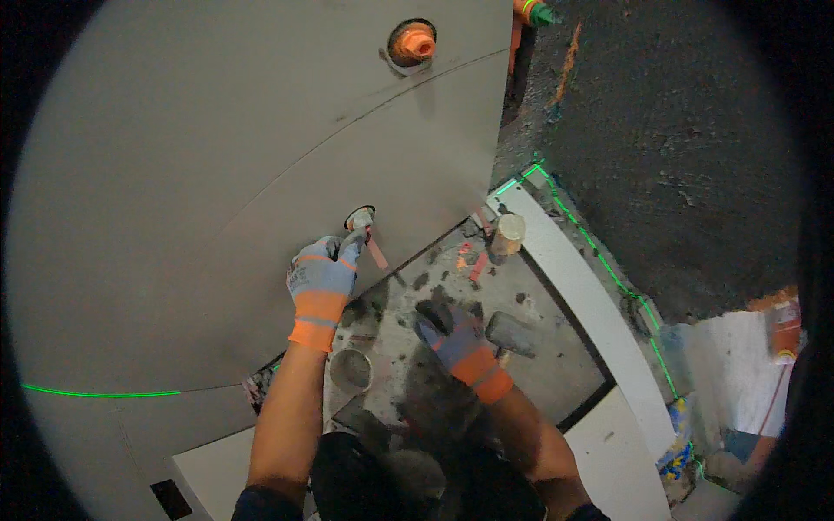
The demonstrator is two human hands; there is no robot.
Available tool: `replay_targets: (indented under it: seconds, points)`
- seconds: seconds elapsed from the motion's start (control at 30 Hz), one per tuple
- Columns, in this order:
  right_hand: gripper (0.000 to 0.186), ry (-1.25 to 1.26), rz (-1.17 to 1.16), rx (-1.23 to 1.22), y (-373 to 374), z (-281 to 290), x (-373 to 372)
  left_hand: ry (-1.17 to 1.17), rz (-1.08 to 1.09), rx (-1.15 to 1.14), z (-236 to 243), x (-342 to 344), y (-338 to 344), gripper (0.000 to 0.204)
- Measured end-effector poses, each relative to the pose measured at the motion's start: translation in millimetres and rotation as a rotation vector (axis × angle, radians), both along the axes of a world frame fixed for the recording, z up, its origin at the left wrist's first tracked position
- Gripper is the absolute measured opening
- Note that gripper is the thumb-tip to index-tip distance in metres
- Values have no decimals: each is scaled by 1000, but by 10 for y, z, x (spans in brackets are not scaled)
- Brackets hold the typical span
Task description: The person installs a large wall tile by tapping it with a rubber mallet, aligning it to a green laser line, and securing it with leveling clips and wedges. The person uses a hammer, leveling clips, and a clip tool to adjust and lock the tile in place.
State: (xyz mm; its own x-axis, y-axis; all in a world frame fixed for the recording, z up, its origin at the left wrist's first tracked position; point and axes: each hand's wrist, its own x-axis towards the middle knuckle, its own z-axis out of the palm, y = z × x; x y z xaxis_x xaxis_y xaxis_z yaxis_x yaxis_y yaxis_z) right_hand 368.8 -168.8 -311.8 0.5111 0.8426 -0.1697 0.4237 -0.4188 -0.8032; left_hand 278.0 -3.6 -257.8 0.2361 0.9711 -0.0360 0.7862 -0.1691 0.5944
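Left hand [323, 273], fingers bent, touches wall fitting [359, 217]; right hand [452, 337] blurred.

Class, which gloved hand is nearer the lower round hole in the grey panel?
Left: the left hand is below the hole, reaching its edge; the right hand is farther, lower and rightward.

A building site, by every sign: green laser lines [104, 396] glow along the edges of the work area, and an orange pipe fitting [419, 42] sits in a round hole [393, 49] cut through a large grey panel [200, 148]. To the right stretches a rough, dark, unfinished surface [678, 156], while the grime-blotched floor [556, 321] bears a few red scraps [478, 267] and a dusty tub [369, 375].
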Motion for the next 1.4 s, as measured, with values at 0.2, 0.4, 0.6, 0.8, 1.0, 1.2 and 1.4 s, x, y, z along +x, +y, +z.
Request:
replay_targets:
  seconds: [0.2,0.4,0.6,0.8,1.0,1.2,1.4]
  points:
    - [51,198,176,-182,-158,-196,157,-220,142,-67,-19,-22,-21,38]
    - [43,46,-50,17,-66,-247,161,-131,107,155,-100,-33,13,28]
    - [45,-818,196,151,384,-141,319,-187,78,242,-108,-16,-18,28]
    - [43,-242,6,239,1008,291,205,-310,99,135,-59,6,-42,30]
    - [39,-435,35,310,1099,398,186,-327,68,98,-47,3,-41,33]
    - [34,-496,47,348,1142,372,196,-331,32,149,-71,-20,-36,33]
    - [35,-611,108,314,1162,429,244,-268,26,175,-162,-49,26,30]
